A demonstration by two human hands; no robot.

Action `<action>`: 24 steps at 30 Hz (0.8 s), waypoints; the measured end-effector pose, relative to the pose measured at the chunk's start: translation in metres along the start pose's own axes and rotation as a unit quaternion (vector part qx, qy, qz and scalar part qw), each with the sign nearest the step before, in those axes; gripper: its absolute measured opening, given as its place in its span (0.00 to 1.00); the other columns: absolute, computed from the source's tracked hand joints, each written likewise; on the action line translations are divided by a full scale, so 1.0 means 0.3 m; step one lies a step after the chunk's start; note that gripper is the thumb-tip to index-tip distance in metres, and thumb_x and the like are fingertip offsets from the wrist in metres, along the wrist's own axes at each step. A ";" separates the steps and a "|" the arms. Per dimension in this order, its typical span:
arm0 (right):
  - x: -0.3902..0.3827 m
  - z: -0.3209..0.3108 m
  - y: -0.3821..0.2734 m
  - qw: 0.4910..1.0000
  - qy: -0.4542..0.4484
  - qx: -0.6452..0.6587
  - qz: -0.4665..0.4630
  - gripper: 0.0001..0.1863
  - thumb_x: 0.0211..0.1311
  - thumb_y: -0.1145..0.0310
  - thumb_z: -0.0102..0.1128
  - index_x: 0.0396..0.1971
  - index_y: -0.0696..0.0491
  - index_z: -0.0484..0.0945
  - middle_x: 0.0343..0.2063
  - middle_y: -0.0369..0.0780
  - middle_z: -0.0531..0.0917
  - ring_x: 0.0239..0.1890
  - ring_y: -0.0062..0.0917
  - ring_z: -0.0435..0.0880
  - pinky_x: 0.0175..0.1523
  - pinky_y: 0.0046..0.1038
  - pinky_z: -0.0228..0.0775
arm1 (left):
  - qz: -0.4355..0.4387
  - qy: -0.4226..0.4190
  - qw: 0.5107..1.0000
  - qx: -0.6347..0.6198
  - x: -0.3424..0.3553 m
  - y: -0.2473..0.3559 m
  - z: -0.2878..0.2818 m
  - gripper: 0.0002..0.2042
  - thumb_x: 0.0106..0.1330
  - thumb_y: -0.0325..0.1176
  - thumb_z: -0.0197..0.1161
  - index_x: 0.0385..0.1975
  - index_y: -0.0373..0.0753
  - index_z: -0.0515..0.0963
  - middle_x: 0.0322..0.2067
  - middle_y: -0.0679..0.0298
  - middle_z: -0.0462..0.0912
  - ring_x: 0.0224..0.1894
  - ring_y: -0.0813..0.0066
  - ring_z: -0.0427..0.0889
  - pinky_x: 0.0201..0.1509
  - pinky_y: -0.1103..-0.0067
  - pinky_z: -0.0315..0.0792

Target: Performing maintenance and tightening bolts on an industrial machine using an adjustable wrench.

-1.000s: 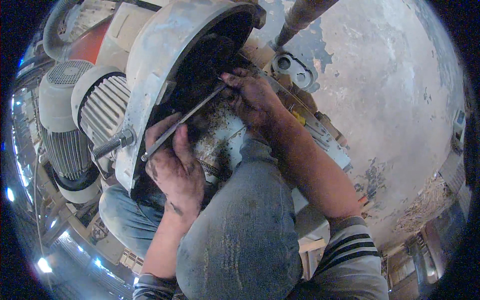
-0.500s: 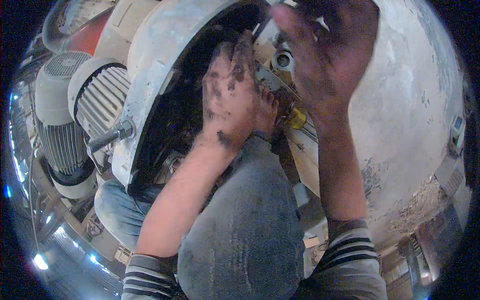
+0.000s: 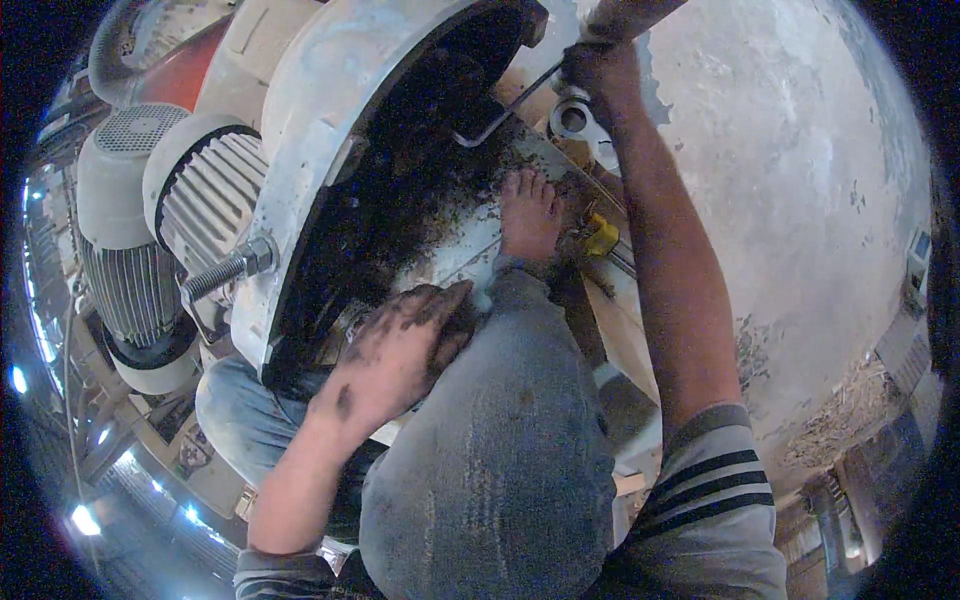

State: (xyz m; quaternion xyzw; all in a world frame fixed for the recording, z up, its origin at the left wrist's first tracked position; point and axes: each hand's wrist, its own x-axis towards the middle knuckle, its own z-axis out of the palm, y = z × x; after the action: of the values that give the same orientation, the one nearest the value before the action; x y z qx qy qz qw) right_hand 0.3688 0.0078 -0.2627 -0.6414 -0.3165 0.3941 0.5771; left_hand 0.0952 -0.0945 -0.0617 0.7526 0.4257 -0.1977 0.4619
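Observation:
My right hand [image 3: 602, 78], dark with grime, is closed at the top around the end of a thin bent metal rod [image 3: 520, 104]. The rod's hooked tip reaches into the dark opening of a large round metal housing [image 3: 300, 130]. Beside that hand a brown, rounded bar-like thing [image 3: 635, 14] shows at the upper edge; I cannot tell what it is. My left hand [image 3: 405, 340], smeared with black, is low by the housing's rim and my raised knee. Its fingers stretch to the right with nothing seen in them. Dark crumbly dirt [image 3: 450, 215] lies inside the opening.
My bare foot [image 3: 530, 215] stands beside the dirt. Right of it lies a yellow-handled tool [image 3: 602, 236], below a metal ring-shaped part [image 3: 573, 120]. A threaded bolt [image 3: 232, 270] juts from the housing. Ribbed motors [image 3: 125, 240] stand at left; a big pale curved surface [image 3: 790, 200] fills the right.
My left hand has drawn down and back from the opening to beside my knee. My right hand has moved up and away and now grips the bent rod, which was not plainly visible before.

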 end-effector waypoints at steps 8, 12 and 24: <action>-0.262 0.105 0.290 0.852 -0.089 -0.458 -0.238 0.17 0.46 0.67 0.57 0.37 0.57 0.69 0.27 0.48 0.77 0.32 0.48 0.75 0.37 0.39 0.69 | -0.117 0.048 0.991 0.042 -0.030 -0.039 0.000 0.21 0.62 0.39 0.51 0.55 0.43 0.62 0.47 0.50 0.70 0.51 0.52 0.68 0.54 0.65 0.64; -0.267 0.129 0.184 0.918 0.141 -0.356 -0.101 0.25 0.46 0.69 0.60 0.44 0.62 0.62 0.25 0.48 0.74 0.29 0.44 0.75 0.39 0.38 0.68 | -0.115 0.045 0.991 0.050 -0.042 -0.012 -0.026 0.21 0.62 0.39 0.51 0.54 0.43 0.63 0.49 0.51 0.69 0.53 0.53 0.67 0.56 0.65 0.63; -0.414 0.151 0.193 0.948 -0.145 -0.281 -0.022 0.37 0.47 0.59 0.61 0.53 0.60 0.54 0.47 0.52 0.71 0.48 0.47 0.69 0.53 0.39 0.61 | -0.065 0.049 0.997 0.015 0.027 -0.052 0.005 0.20 0.61 0.39 0.53 0.53 0.44 0.65 0.47 0.51 0.71 0.52 0.52 0.68 0.56 0.68 0.62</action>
State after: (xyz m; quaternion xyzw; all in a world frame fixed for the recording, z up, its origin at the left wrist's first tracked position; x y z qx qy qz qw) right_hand 0.2659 -0.0846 -0.3038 -0.7064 -0.5088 0.3648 0.3301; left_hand 0.0870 -0.0889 -0.0761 0.7392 0.4926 -0.1963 0.4153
